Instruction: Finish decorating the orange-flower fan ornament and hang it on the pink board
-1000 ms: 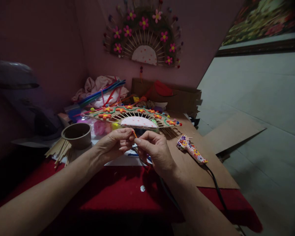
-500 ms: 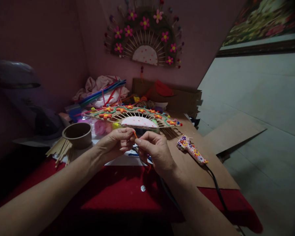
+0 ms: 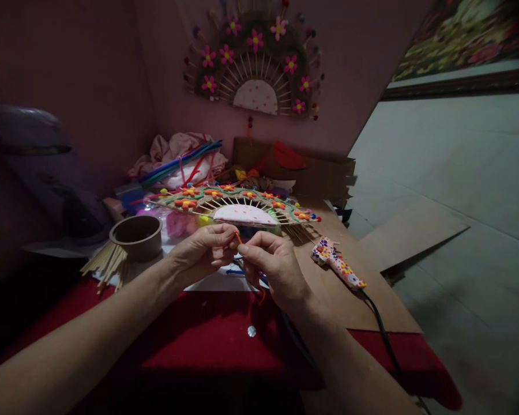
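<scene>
- Little moves since the earlier frame: left hand (image 3: 210, 242) and right hand (image 3: 273, 259) sit almost unchanged; the orange tail (image 3: 262, 295) below the right hand shows slightly more clearly.
- Meaning, as judged: work on the orange strand (image 3: 239, 237) is at the same stage.
- Grip: narrow on both sides, thumb and finger pinching the strand from either end.
- Strand: held in the air near the worktop's (image 3: 199, 337) near edge, in front of the flowered fan (image 3: 245, 215).
- Appearance: thin, bright orange, short visible span, slanting; reddish at the left fingertips. Whether it joins the tail: cannot tell.
</scene>
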`<state>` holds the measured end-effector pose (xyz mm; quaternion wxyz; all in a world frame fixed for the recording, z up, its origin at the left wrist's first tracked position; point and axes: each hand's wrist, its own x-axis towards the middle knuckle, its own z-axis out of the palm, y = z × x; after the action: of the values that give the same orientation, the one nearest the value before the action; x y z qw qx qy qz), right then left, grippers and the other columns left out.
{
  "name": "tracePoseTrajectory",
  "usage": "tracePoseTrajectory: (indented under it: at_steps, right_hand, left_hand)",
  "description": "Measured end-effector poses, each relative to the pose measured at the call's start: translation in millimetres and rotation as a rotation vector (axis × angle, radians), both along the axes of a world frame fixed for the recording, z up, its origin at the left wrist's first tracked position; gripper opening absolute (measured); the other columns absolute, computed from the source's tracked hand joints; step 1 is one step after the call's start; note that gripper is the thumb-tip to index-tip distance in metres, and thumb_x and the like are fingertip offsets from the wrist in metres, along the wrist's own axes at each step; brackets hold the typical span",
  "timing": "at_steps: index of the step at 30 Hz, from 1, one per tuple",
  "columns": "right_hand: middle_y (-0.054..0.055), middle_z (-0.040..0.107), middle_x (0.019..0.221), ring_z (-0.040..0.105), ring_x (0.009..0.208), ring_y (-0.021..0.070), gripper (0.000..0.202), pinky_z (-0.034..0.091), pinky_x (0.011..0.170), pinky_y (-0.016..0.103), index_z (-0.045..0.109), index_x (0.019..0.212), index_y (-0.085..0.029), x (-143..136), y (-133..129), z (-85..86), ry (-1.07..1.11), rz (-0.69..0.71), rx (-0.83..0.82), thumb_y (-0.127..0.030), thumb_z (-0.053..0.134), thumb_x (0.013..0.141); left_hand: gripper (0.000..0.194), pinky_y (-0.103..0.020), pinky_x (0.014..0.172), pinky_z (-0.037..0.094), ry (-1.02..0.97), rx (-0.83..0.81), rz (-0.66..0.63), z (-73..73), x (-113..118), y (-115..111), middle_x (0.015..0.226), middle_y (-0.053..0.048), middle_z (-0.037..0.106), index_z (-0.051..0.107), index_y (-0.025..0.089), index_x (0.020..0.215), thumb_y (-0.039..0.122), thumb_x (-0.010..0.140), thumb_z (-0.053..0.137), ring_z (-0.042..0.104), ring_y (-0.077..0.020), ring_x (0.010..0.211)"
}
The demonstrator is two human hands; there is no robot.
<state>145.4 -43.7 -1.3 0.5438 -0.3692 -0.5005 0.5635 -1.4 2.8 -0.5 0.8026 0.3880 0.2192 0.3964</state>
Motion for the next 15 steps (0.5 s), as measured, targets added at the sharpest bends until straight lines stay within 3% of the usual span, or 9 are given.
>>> tracePoseTrajectory:
  at_steps: [15]
  right_hand:
    - [-0.01,0.045,0.038,0.032,0.03,0.0039,0.025,0.021,0.03,0.018,0.053,0.061,-0.019,-0.1,-1.0,0.4,0.046,0.006,0.014,-0.034,0.072,0.069]
  left_hand:
    - [0.022,-0.012,0.033,0.027,0.001,-0.007,0.008,0.1,-0.6,1.2,0.056,0.0,0.053,0.063,0.008,0.067,0.021,0.062,0.081,0.036,-0.002,0.04]
